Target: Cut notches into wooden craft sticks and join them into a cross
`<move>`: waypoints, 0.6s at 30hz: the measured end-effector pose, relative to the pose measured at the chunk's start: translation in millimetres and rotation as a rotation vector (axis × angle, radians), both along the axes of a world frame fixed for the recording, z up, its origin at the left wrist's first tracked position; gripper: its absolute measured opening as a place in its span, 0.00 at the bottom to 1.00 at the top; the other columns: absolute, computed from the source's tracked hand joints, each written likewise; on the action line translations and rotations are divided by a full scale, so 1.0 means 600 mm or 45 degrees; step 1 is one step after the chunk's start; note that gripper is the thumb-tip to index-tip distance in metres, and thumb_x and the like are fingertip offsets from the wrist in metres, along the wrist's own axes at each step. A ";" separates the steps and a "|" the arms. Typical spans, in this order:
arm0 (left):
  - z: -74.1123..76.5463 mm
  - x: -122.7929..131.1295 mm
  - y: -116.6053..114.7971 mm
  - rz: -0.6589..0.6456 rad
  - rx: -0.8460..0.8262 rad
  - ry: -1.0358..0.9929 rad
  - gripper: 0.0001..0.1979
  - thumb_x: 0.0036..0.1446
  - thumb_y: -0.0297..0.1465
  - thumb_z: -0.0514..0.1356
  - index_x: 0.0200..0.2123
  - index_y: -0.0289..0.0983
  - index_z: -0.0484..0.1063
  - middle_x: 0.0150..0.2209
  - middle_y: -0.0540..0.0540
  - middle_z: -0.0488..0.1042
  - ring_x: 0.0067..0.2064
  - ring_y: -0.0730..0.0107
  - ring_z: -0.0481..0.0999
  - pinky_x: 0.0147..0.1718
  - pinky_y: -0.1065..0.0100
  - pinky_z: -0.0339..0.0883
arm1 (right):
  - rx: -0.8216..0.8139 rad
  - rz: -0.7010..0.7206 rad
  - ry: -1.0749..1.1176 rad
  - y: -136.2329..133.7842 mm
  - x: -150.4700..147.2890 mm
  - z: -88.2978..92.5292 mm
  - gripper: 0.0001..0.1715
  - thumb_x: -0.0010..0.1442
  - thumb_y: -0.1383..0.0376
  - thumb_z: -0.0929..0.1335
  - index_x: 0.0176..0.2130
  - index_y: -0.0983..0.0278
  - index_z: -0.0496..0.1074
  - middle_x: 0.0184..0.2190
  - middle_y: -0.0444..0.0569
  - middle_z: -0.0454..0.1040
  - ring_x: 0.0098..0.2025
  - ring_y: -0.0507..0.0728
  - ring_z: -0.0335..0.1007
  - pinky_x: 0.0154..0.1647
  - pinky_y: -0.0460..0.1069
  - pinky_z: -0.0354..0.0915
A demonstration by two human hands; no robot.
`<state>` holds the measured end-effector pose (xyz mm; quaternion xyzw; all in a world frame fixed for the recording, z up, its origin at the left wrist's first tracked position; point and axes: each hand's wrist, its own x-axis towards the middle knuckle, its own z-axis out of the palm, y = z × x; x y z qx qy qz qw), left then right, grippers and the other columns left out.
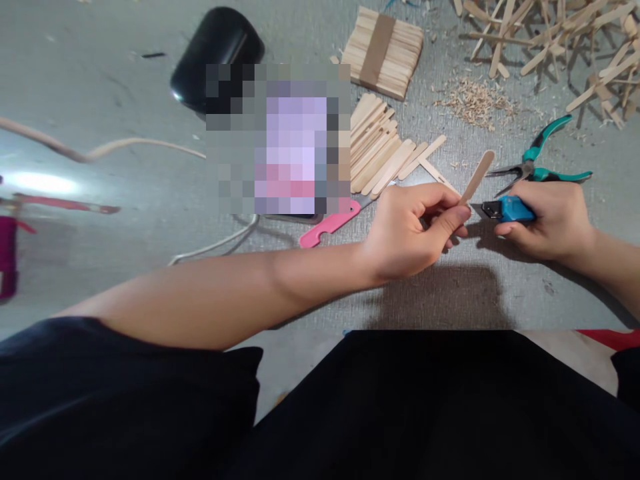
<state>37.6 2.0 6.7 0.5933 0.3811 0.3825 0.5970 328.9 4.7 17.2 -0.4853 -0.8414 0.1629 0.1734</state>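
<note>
Between thumb and fingers my left hand point(413, 230) pinches a wooden craft stick point(477, 177), its rounded end pointing up and to the right. My right hand point(553, 217) is wrapped round a blue utility knife point(517, 209) with a black tip, whose blade points left towards the craft stick's lower end. A small gap seems to lie between blade and stick. Just beyond the right hand, pliers point(530, 167) with teal handles lie with their jaws apart. A pink-handled knife point(330, 223) rests on the table left of my left hand, its blade partly hidden behind that hand.
Loose craft sticks point(375, 147) lie fanned out beyond my left hand, below a banded bundle point(383, 53). Wood shavings point(475, 103) and a tangle of sticks point(555, 33) cover the far right. A black rounded object point(220, 57), a blurred-out screen point(295, 147) and a cable point(220, 247) are at left.
</note>
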 end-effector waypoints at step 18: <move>-0.001 0.001 0.011 -0.166 -0.178 -0.191 0.16 0.73 0.44 0.78 0.41 0.40 0.80 0.30 0.49 0.85 0.26 0.74 0.80 0.24 0.72 0.77 | 0.003 -0.035 0.037 -0.002 -0.003 -0.001 0.48 0.75 0.17 0.63 0.33 0.54 0.72 0.23 0.46 0.71 0.25 0.60 0.67 0.30 0.58 0.55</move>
